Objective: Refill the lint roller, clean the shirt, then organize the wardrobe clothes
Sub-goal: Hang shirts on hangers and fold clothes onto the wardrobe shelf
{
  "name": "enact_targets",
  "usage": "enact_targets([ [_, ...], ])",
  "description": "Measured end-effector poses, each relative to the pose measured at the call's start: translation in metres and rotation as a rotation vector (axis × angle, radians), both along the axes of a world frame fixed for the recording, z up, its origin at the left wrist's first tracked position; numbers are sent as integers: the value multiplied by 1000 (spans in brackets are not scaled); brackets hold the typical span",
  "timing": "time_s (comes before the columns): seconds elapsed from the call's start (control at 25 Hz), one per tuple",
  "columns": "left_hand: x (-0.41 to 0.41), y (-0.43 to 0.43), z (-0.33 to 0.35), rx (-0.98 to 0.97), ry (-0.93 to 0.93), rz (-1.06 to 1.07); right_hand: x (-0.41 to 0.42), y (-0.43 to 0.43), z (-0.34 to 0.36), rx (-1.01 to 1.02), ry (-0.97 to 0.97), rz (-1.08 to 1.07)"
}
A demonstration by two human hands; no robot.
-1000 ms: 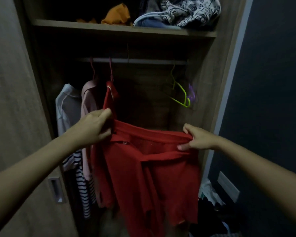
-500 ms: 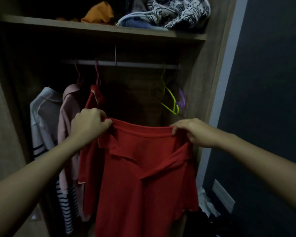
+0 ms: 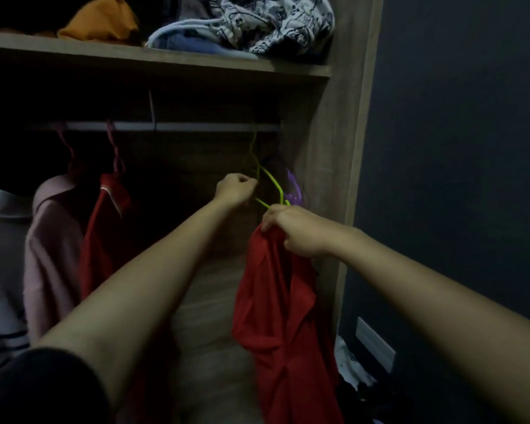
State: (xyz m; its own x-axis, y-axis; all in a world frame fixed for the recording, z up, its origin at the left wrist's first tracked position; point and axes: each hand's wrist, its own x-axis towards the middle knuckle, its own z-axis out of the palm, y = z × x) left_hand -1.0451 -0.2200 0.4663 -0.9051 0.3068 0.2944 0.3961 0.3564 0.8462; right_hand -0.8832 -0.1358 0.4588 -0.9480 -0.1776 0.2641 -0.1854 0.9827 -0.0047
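We're in the organizing step now, at the open wardrobe (image 3: 334, 179), and the job in hand is getting a garment onto a hanger. The right hand (image 3: 297, 232) grips the red shirt (image 3: 282, 316) by a bunched handful of its top edge, and the rest of the cloth hangs limp and folded on itself at the right of the wardrobe, just below the hangers.

The left hand (image 3: 234, 189) reaches further in, fingers curled at the neck of the green hanger (image 3: 271, 182), apparently pinching it. That hanger is hooked on the rail (image 3: 172, 127) at the far right, bare, with a purple hanger (image 3: 294, 192) just behind it.

Over on the left of the rail, 3 garments hang: a red top (image 3: 104, 228), a pink shirt (image 3: 52, 240) and a striped shirt (image 3: 0, 240). Loose clothes sit piled on the shelf (image 3: 166, 61) above.

What comes next, as I read it: steady or unhook the hanger with the left hand, then find the collar opening and feed a hanger arm in. The shirt is crumpled in 1 fist, so it likely needs shaking out first, or the shoulders will not seat evenly.
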Motion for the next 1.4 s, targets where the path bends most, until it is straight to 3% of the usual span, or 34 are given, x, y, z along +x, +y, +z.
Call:
enact_targets([
  [0.08,-31,38,-4,12,-92,-20,2,1,1,17,-22,-33],
  [0.2,-53,79,-15,178,-216,-42,9,4,6,35,-59,-90],
  [0.44,-21,59,24,198,-20,173,8,12,9,-44,-69,-151],
  [0.6,-8,14,26,141,34,184,-4,0,5,-50,-64,-131],
  [0.88,54,-122,-34,-55,155,176,-46,-22,-21,-75,-96,-158],
  [1.0,81,-181,-52,-157,245,291,-64,-32,-23,-124,-46,-189],
  [1.16,101,-253,-57,-121,405,392,-78,-43,-11,-189,50,-223],
  [1.4,121,-331,-57,-24,507,261,-86,-54,4,-270,87,-209],
])
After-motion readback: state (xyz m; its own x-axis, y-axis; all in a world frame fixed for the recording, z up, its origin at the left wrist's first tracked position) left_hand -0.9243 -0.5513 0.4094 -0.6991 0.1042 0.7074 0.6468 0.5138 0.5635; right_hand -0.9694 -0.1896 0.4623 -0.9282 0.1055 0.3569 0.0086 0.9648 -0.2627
